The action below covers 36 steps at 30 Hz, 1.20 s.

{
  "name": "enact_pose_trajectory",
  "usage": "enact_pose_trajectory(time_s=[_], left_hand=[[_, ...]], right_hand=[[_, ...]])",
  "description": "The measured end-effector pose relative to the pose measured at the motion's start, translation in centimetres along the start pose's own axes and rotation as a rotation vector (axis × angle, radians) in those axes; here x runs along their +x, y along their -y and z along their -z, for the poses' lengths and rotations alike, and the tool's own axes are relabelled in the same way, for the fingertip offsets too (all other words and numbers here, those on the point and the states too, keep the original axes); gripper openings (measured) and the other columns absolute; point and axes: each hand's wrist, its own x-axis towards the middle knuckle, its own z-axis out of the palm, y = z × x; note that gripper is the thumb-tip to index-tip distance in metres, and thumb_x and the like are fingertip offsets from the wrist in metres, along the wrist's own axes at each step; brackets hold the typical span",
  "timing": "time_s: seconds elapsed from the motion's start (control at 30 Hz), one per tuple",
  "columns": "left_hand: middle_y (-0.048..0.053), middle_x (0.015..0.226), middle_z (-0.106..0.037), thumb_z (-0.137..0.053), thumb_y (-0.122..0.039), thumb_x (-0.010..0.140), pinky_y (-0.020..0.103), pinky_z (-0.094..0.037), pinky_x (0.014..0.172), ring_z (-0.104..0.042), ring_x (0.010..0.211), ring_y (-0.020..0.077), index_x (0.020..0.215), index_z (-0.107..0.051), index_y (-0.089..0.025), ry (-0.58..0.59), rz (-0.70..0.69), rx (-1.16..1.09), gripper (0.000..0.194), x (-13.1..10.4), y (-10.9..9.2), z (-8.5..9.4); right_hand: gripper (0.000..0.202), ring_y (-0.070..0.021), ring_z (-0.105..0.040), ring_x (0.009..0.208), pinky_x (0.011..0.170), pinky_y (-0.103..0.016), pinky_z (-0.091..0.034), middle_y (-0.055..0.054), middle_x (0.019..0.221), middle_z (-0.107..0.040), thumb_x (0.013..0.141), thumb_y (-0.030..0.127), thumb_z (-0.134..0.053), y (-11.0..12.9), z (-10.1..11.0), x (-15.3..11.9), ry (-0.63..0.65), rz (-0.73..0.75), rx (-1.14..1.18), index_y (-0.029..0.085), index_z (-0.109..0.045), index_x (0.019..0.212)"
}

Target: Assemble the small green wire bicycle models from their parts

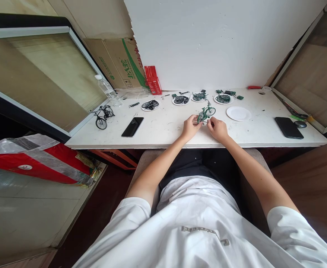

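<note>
A small green model bicycle (pixel 209 111) is held just above the white table, tilted, with one wheel pointing away to the right. My left hand (pixel 190 127) is closed around its near end, fingers wrapped on the rear part. Close by on the right, my right hand (pixel 217 128) is pinched at the bicycle's near side; whatever lies between its fingertips is too small to make out. A white paper plate (pixel 238 114) lies beyond my right hand. Behind the bicycle, another plate carries green model parts (pixel 199 96).
A black model bicycle (pixel 103 116) stands at the left, near a water bottle (pixel 108 90). Phones lie at left (pixel 132 127) and right (pixel 288 127). Plates of black parts (pixel 150 105) and green parts (pixel 223 98) line the back, near a red box (pixel 153 80).
</note>
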Motion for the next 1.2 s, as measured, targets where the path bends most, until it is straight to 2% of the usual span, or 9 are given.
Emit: enact_pose_trajectory(time_s=[0.17,0.43,0.53,0.63,0.73,0.97,1.2], left_hand=[[0.013,0.126,-0.082,-0.084,-0.023,0.09,0.032,-0.067,0.083,-0.081,0.091,0.0193,0.118,-0.072,-0.018,-0.015,0.003,-0.011,0.031,0.0,-0.1,0.0],[0.01,0.12,-0.082,-0.084,-0.023,0.089,0.029,-0.066,0.078,-0.079,0.085,0.0163,0.115,-0.071,-0.02,-0.019,-0.033,0.033,0.029,-0.2,-0.5,0.1],[0.008,0.114,-0.081,-0.083,-0.022,0.09,0.028,-0.065,0.076,-0.077,0.083,0.0157,0.113,-0.071,-0.02,-0.002,-0.071,0.061,0.026,-0.3,-0.9,0.1],[0.007,0.108,-0.081,-0.082,-0.02,0.09,0.028,-0.065,0.078,-0.077,0.081,0.0156,0.111,-0.072,-0.021,0.02,-0.102,0.118,0.023,-0.5,-1.2,0.0],[0.007,0.106,-0.081,-0.081,-0.017,0.09,0.03,-0.065,0.081,-0.076,0.083,0.0168,0.112,-0.073,-0.022,0.048,-0.141,0.199,0.024,-0.8,-1.5,-0.1],[0.005,0.105,-0.078,-0.081,-0.019,0.091,0.031,-0.063,0.083,-0.075,0.082,0.018,0.116,-0.073,-0.024,0.092,-0.206,0.353,0.026,-1.1,-1.5,0.0],[0.009,0.11,-0.08,-0.082,-0.019,0.087,0.035,-0.066,0.087,-0.078,0.091,0.0215,0.123,-0.073,-0.022,0.159,-0.197,0.271,0.037,-1.1,-2.0,0.0]], right_hand=[[0.04,-0.0238,-0.056,0.062,0.065,-0.034,-0.028,-0.007,0.072,-0.066,0.111,0.054,-0.039,-0.2,0.0,0.0,-0.018,0.001,0.012,0.026,-0.056,0.089],[0.051,-0.031,-0.067,0.075,0.068,-0.036,-0.038,-0.011,0.095,-0.075,0.115,0.067,-0.024,-0.7,-0.2,0.1,0.042,0.05,0.162,0.026,-0.054,0.118],[0.054,-0.0306,-0.066,0.076,0.07,-0.037,-0.041,-0.011,0.094,-0.074,0.114,0.071,-0.025,-0.6,-0.1,0.0,-0.025,0.033,0.193,0.026,-0.055,0.116],[0.057,-0.0266,-0.06,0.068,0.069,-0.036,-0.04,-0.005,0.078,-0.068,0.111,0.077,-0.032,-0.1,0.4,0.0,-0.078,-0.011,0.242,0.026,-0.057,0.112],[0.061,-0.0229,-0.053,0.063,0.067,-0.035,-0.038,0.0,0.067,-0.058,0.107,0.082,-0.039,0.3,1.0,0.0,-0.038,-0.039,0.272,0.026,-0.061,0.107],[0.059,-0.0196,-0.049,0.061,0.064,-0.034,-0.034,0.003,0.063,-0.05,0.099,0.082,-0.054,0.5,1.4,0.2,0.009,-0.08,0.252,0.024,-0.063,0.101],[0.051,-0.0208,-0.051,0.066,0.065,-0.033,-0.037,0.002,0.065,-0.053,0.1,0.076,-0.053,0.2,1.1,0.3,0.002,-0.108,0.28,0.025,-0.059,0.097]])
